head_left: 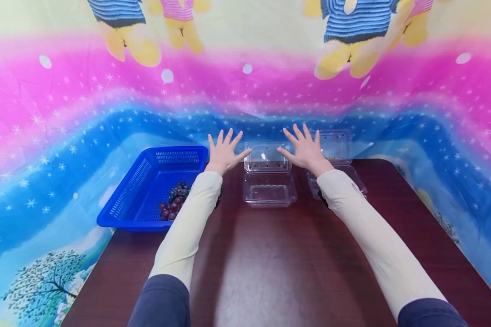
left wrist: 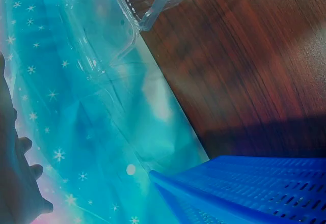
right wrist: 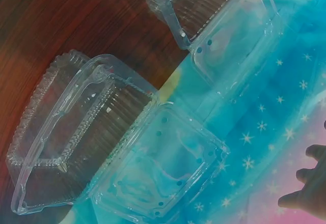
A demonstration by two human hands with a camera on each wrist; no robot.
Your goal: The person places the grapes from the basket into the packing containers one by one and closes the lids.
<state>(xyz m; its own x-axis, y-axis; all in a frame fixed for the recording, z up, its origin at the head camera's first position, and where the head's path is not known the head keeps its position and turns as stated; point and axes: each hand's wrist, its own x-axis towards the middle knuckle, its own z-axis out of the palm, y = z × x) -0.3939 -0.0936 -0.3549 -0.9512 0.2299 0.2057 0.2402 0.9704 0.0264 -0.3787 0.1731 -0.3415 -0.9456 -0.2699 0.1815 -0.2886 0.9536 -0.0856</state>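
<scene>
Both hands are raised above the table with fingers spread, holding nothing. My left hand (head_left: 224, 153) is between the blue basket (head_left: 141, 224) and the middle clear plastic box (head_left: 269, 189). My right hand (head_left: 307, 152) hovers in front of the right clear plastic box (head_left: 340, 144), partly covering it. Both boxes stand with their lids up, and no fruit shows in them. Dark grapes (head_left: 179, 192) and reddish grapes (head_left: 171, 210) lie in the basket's near right part, partly behind my left sleeve. In the wrist views only the edges of the hands show.
A dark wooden table (head_left: 262, 263) carries the basket and both boxes along its far side. Behind it hangs a printed cloth (head_left: 245, 97) with snowflakes, touching close to the table's far edge. The basket overhangs the table's left edge.
</scene>
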